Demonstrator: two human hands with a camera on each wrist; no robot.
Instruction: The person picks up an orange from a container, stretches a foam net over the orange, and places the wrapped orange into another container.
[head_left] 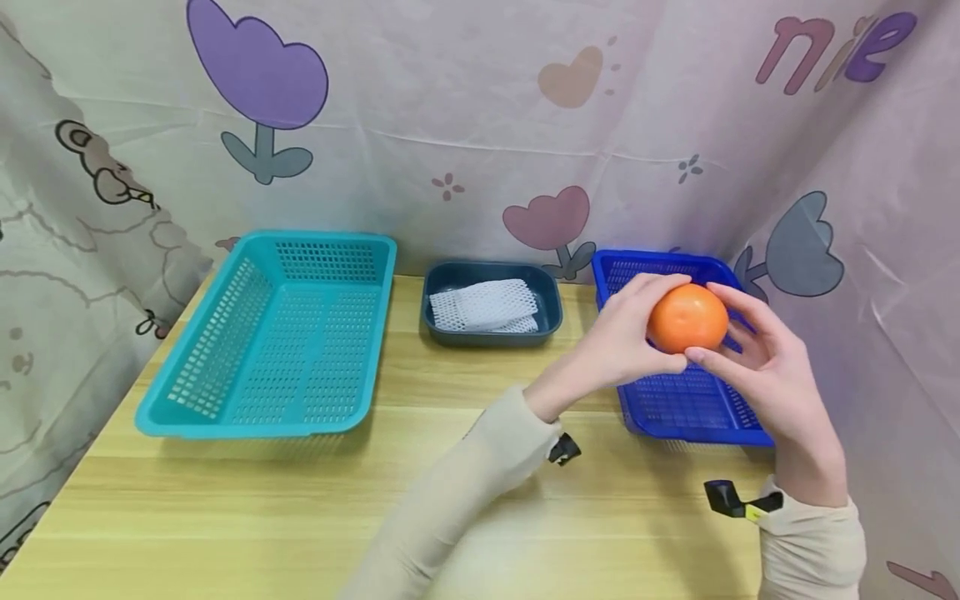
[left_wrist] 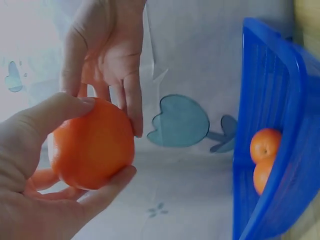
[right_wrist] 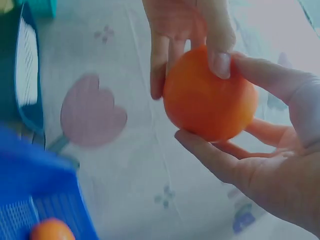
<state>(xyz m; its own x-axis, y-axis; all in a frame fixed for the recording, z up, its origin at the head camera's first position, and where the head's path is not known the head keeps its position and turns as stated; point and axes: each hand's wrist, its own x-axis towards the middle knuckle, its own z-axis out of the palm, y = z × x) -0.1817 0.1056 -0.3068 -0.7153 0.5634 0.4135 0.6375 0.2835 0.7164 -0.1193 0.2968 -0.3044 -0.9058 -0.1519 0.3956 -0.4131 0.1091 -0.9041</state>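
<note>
Both hands hold one round orange (head_left: 688,318) in the air above the blue basket (head_left: 660,408). From its left side my left hand (head_left: 617,340) grips it, thumb and fingers bent around the peel. My right hand (head_left: 783,379) pinches it from the other side, with the thumb low at the front and a finger at the top. Two more oranges (left_wrist: 265,145) lie inside the blue basket in the left wrist view. Behind the hands, they are hidden in the head view.
On the left of the wooden table (head_left: 247,517) stands a large turquoise basket (head_left: 300,429). At the back middle, a small dark tray (head_left: 491,339) holds white foam fruit nets (head_left: 487,306). A printed curtain (head_left: 420,100) hangs behind and along both sides.
</note>
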